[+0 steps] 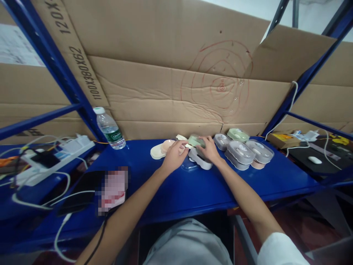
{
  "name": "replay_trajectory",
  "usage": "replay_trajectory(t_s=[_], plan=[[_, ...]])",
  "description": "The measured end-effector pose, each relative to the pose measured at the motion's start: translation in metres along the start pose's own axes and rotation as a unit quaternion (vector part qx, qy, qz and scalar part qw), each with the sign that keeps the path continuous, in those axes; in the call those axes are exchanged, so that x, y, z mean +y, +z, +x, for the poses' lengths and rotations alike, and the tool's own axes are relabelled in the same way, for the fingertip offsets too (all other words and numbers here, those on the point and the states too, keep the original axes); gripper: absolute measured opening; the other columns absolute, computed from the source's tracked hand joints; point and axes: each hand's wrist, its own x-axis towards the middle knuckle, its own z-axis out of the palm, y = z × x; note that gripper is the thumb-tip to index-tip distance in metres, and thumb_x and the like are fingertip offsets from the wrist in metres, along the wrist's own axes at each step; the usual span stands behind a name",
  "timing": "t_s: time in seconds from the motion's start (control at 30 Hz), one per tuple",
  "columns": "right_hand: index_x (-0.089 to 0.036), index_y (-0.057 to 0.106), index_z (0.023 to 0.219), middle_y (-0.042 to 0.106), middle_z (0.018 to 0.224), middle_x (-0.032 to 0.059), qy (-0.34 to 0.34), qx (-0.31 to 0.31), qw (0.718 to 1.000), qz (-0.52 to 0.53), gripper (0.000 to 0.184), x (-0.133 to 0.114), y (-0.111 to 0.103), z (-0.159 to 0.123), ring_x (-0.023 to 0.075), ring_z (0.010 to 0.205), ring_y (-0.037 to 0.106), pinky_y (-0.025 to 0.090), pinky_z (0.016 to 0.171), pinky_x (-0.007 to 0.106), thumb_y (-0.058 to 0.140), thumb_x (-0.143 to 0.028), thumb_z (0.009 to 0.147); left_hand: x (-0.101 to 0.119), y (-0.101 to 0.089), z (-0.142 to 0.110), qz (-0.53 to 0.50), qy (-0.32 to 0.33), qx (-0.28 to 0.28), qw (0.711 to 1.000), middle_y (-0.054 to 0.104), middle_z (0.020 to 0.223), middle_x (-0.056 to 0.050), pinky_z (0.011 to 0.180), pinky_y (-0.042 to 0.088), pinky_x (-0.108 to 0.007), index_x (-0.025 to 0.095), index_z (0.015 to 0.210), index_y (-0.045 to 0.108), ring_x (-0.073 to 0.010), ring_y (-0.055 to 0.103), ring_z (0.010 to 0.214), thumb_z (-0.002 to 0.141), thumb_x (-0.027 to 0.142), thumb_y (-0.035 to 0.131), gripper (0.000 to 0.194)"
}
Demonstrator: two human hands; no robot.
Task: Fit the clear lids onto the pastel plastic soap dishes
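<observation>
My right hand (210, 149) curls around a small pale green plastic case (195, 141) above the middle of the blue table. Close on its left, my left hand (176, 154) has its fingers bent together beside a cream-coloured edge (189, 146); what they grip is partly hidden. Under my hands lies a grey oval case (202, 160), with a clear plastic cover (189, 166) at its left. A cream oval piece (157, 153) and a pinkish-beige one (167, 145) lie by my left hand, partly covered by it.
Several grey lidded cases (239, 154) and a green one (237, 134) are grouped at the right. A water bottle (110, 129) stands at the back left. Phones with cables (82, 193) lie front left. Cardboard (154, 73) walls the back, between blue shelf posts (52, 55).
</observation>
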Motion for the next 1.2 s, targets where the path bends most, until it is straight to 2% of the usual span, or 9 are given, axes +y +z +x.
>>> replay_trajectory(t_s=[0.13,0.23,0.4,0.5,0.67,0.77,0.9,1.03,1.2], plan=[[-0.013,0.063,0.143,0.061,0.132,0.0194,0.020,0.007,1.000,-0.008,0.053,0.016,0.009,0.001,0.0308,0.122,0.062,0.048,0.111,0.045,0.069,-0.034,0.094,-0.004,0.005,0.000,-0.002,-0.007,0.010,1.000,0.074,0.106,-0.008,0.074,0.060,-0.032,0.021,0.122,0.066,-0.0197,0.072,0.085,0.102,0.030,0.051,0.027],[-0.014,0.064,0.143,0.057,0.144,0.0222,0.029,0.003,1.000,-0.012,0.061,0.024,0.015,0.001,0.0342,0.132,0.058,0.046,0.114,0.048,0.075,-0.040,0.090,0.002,0.007,-0.012,0.007,0.019,-0.009,1.000,0.073,0.110,-0.010,0.084,0.059,-0.037,0.021,0.121,0.068,-0.0221,0.071,0.094,0.104,0.030,0.047,0.028],[-0.017,0.068,0.140,0.063,0.143,0.0182,0.034,0.006,0.999,0.008,0.050,0.028,0.016,0.002,0.0299,0.132,0.061,0.046,0.115,0.045,0.069,-0.038,0.094,0.023,0.017,-0.036,0.007,0.122,-0.150,0.981,0.074,0.107,-0.008,0.107,0.049,-0.046,0.026,0.098,0.078,-0.0292,0.067,0.112,0.089,0.036,0.073,0.014],[-0.016,0.067,0.140,0.068,0.140,0.0169,0.042,0.029,0.998,0.024,0.047,0.025,0.008,0.006,0.0276,0.130,0.064,0.047,0.114,0.044,0.057,-0.041,0.101,0.026,0.024,-0.041,-0.003,0.132,-0.185,0.974,0.074,0.116,-0.010,0.112,0.044,-0.051,0.026,0.107,0.078,-0.0319,0.063,0.124,0.093,0.033,0.070,0.018],[-0.016,0.063,0.142,0.068,0.141,0.0167,0.055,0.138,0.980,0.133,0.057,0.000,-0.010,0.006,0.0291,0.131,0.063,0.048,0.113,0.047,0.048,-0.055,0.104,0.011,0.024,-0.035,-0.063,0.065,-0.123,0.988,0.053,0.157,-0.014,0.125,0.030,-0.059,0.027,0.141,0.062,-0.0364,0.046,0.147,0.097,0.038,0.067,0.046],[-0.020,0.061,0.144,0.065,0.145,0.0152,0.014,0.163,0.971,0.176,0.058,-0.026,-0.019,-0.003,0.0300,0.134,0.061,0.047,0.115,0.049,0.048,-0.058,0.103,0.001,0.023,-0.027,-0.135,-0.007,-0.044,0.990,0.041,0.164,-0.018,0.117,0.043,-0.057,0.028,0.160,0.036,-0.0369,0.047,0.147,0.097,0.049,0.068,0.074],[-0.025,0.063,0.141,0.066,0.143,0.0120,-0.071,0.109,0.970,0.208,0.051,-0.059,-0.024,-0.022,0.0308,0.134,0.060,0.048,0.115,0.049,0.052,-0.057,0.102,-0.005,0.022,-0.016,-0.255,-0.064,0.021,0.965,0.045,0.159,-0.019,0.102,0.058,-0.047,0.035,0.165,0.007,-0.0305,0.063,0.132,0.097,0.056,0.066,0.093],[-0.025,0.064,0.136,0.068,0.138,0.0119,-0.064,0.071,0.955,0.281,0.053,-0.070,-0.022,-0.027,0.0303,0.129,0.063,0.054,0.107,0.046,0.053,-0.063,0.100,-0.006,0.020,-0.013,-0.331,-0.091,0.035,0.939,0.057,0.147,-0.016,0.098,0.059,-0.047,0.037,0.164,0.008,-0.0290,0.068,0.124,0.089,0.056,0.076,0.103],[-0.024,0.065,0.130,0.071,0.133,0.0109,-0.005,0.011,0.936,0.351,0.066,-0.059,-0.015,-0.017,0.0305,0.126,0.065,0.054,0.106,0.044,0.058,-0.077,0.091,-0.010,0.023,-0.014,-0.362,-0.136,0.045,0.921,0.057,0.146,-0.018,0.095,0.061,-0.047,0.034,0.164,0.013,-0.0307,0.068,0.123,0.085,0.053,0.080,0.106]])
